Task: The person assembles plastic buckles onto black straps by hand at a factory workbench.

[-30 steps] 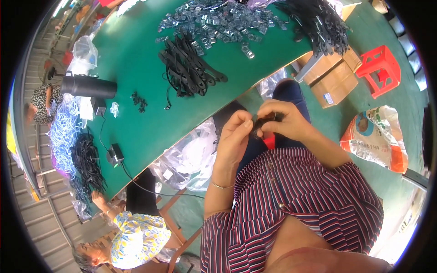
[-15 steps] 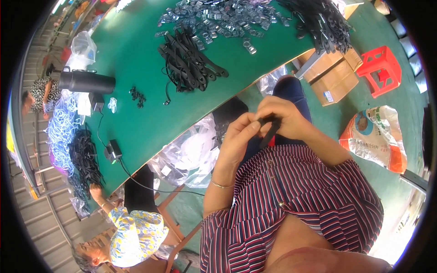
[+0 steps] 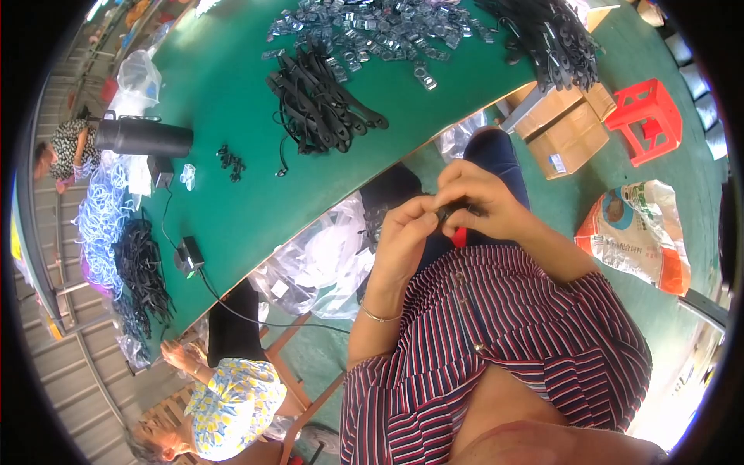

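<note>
Above my lap, my left hand (image 3: 407,232) and my right hand (image 3: 484,203) meet fingertip to fingertip. Pinched between them is a small black strap (image 3: 445,215), mostly covered by my fingers, so its ends cannot be made out. On the green table (image 3: 232,93) ahead lies a bundle of similar black straps (image 3: 322,112) with slotted ends. Behind it spreads a heap of small clear plastic pieces (image 3: 380,31). More black straps (image 3: 546,46) are piled at the table's right end.
To the left are a black bottle (image 3: 147,137), small black parts (image 3: 231,163), a power adapter (image 3: 188,254), blue-white cords (image 3: 105,209) and black cords (image 3: 143,267). A co-worker (image 3: 232,399) sits there. Rightward stand a cardboard box (image 3: 570,143), a red stool (image 3: 645,120) and a sack (image 3: 639,232).
The black strap's loose end, hanging below my fingers before, no longer shows there. My hands stay nearly in place. The co-worker's hand has drawn back from the black cords.
</note>
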{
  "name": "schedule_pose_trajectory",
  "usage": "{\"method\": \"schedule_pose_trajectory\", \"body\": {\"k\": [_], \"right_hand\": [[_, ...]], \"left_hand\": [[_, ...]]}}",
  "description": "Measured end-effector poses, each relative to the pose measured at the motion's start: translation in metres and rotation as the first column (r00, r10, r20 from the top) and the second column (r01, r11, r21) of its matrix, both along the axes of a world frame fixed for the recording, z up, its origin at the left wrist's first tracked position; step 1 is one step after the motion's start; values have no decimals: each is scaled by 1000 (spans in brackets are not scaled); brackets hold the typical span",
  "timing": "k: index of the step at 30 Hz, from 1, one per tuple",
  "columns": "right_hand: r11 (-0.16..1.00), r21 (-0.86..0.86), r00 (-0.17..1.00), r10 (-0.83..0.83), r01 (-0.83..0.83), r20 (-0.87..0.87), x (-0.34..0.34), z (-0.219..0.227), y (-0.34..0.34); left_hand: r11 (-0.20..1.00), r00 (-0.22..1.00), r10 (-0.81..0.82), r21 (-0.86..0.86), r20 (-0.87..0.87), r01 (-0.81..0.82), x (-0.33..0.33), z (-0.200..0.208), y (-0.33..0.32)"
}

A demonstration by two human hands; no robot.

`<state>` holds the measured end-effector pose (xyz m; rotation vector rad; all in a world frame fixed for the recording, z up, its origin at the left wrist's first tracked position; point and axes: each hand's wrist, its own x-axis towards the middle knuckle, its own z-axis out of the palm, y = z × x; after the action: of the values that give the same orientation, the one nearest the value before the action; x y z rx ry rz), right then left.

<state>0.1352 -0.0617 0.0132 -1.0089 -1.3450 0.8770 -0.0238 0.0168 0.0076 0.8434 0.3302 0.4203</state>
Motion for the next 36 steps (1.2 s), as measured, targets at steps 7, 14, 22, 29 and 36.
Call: {"method": "schedule_pose_trajectory", "body": {"k": [7,14,22,29,36], "right_hand": [[998,-39,977,43,-52,-211,-4,-2,-2],[998,-65,992,17,-26,-128,-3,3,-2],[928,-369,988,11,47,154,8,15,-2],[872,-443,958,87,-206,-273,6,5,-10],[944,-133,630,92,-301,-771,-19,-4,-15]], "left_hand": [[1000,999,16,-10,28,-15,2,2,-3],[998,996,54,-34,65,-52,3,-3,-5],[794,946,284,591,-155,-142,1,3,0],[807,969,101,589,-224,52,-3,9,1],[985,983,6,-169,184,25,-2,-5,-10]]}}
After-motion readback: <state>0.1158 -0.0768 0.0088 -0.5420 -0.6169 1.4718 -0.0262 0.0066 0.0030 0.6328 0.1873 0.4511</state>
